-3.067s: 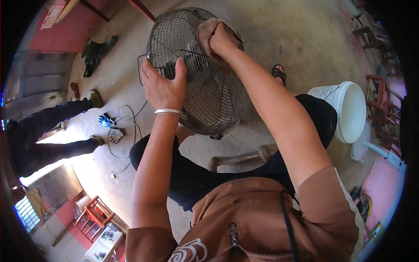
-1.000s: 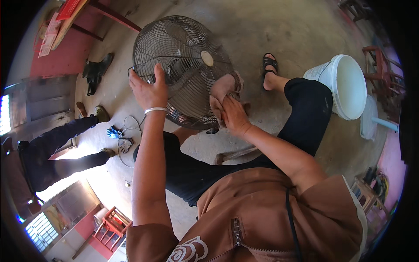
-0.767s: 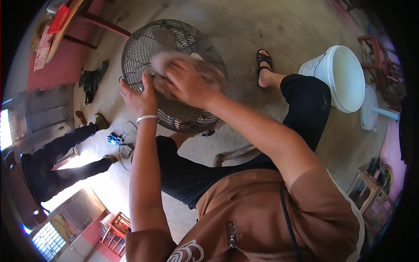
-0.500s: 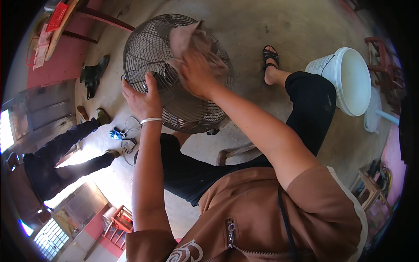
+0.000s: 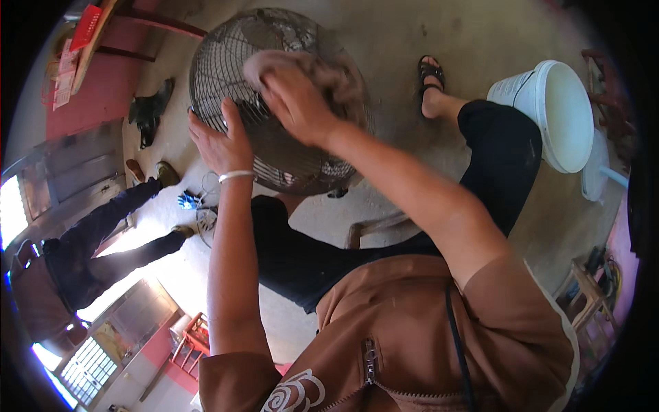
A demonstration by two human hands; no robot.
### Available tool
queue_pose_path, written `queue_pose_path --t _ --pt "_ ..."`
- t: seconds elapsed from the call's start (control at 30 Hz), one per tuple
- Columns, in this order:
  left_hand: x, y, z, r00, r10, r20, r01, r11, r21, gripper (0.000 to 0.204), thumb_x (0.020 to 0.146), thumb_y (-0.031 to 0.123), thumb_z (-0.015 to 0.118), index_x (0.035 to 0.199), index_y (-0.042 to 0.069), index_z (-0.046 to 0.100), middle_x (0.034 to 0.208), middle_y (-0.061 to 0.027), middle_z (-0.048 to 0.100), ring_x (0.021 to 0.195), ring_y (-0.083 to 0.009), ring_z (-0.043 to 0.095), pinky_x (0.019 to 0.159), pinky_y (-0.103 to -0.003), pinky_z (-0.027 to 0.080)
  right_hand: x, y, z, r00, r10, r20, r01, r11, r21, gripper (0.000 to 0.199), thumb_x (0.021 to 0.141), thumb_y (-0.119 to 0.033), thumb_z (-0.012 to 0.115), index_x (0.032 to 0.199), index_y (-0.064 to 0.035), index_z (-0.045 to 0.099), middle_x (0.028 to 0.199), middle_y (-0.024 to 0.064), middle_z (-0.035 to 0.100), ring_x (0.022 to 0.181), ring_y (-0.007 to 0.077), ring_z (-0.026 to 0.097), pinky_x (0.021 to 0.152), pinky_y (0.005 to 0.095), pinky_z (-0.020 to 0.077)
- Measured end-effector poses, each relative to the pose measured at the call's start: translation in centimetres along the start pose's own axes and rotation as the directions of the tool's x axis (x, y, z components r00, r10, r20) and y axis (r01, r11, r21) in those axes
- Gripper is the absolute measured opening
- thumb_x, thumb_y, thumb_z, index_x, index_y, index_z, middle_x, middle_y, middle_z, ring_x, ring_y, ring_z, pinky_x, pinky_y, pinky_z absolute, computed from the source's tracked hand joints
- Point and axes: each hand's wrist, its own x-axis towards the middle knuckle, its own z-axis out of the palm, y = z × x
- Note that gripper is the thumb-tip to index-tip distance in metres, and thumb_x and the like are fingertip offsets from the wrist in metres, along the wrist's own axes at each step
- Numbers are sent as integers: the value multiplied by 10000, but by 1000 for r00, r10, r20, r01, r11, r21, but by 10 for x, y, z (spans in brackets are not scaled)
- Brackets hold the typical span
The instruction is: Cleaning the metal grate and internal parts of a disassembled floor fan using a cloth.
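Note:
In front of me stands a round wire fan guard (image 5: 223,62), its dark mesh bulging toward me. My left hand (image 5: 225,145), with a silver bangle at the wrist, grips the guard at its near left part, thumb raised along the wires. My right hand (image 5: 296,106) presses a crumpled brownish-pink cloth (image 5: 343,86) against the upper middle of the mesh. Its fingers lie over the cloth, which is smeared by motion. Part of the guard is hidden beneath the cloth and hand.
A white bucket (image 5: 568,117) stands at the right beside my knee, with a pale lid (image 5: 594,168) next to it. Another person (image 5: 89,257) is at the left. A wooden stool (image 5: 589,299) sits lower right; a cord with a blue item (image 5: 187,200) lies on the floor.
My right hand and the cloth have moved up and slightly left across the guard. The cloth's raised corner has flattened. My left hand keeps its hold on the guard.

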Motion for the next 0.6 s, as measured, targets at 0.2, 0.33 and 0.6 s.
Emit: queue_pose_path --t 0.2,0.33,0.6 --pt "1 -2 -4 998 -66 22 65 997 32 906 845 623 545 1360 -101 372 1317 -305 462 1236 -436 451 1013 -472 385 -47 -3 -12 989 95 115 -104 992 71 149 872 -110 573 987 -39 511 937 169 549 850 381 569 737 428 460" --pt "1 1 -7 998 -58 12 58 998 -16 933 827 648 541 1365 -95 372 1345 -302 444 1248 -442 444 1023 -472 381 -130 7 -53 983 140 122 -140 990 -14 135 830 -92 590 927 -41 511 895 160 543 806 365 579 700 434 461" --pt "6 -21 3 990 -109 93 135 925 -356 861 865 626 560 1388 -39 403 1368 -268 435 1292 -382 413 1077 -417 325 -9 -53 -18 956 -189 224 166 979 118 228 857 -243 622 992 -60 609 974 110 627 887 308 601 819 413 465"
